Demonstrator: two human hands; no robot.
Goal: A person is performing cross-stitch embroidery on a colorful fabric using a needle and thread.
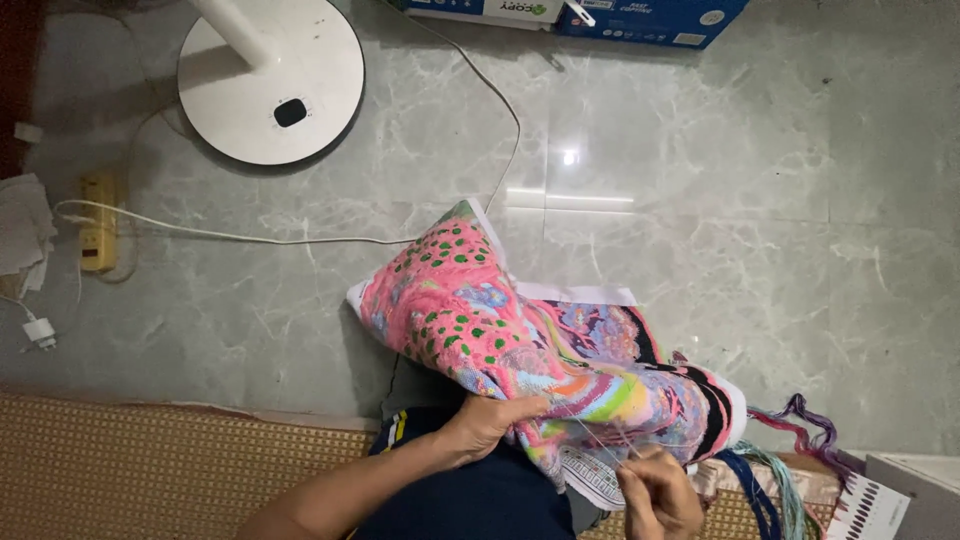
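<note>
A large cross-stitch cloth (480,320), mostly pink with green dots and many other colours, lies bunched over my lap. My left hand (490,420) grips its near edge from the left. My right hand (660,490) is closed on a needle with a thin thread (600,440) that runs up into the cloth. A white pattern sheet (595,475) shows under the cloth's lower edge, between my hands.
Loose skeins of purple, blue and teal thread (790,440) lie at the right, by a colour chart card (870,505). A white fan base (270,85) and its cord (300,238) sit on the marble floor, a yellow power strip (98,225) at left, blue boxes (640,20) at top. A woven mat (150,470) is under me.
</note>
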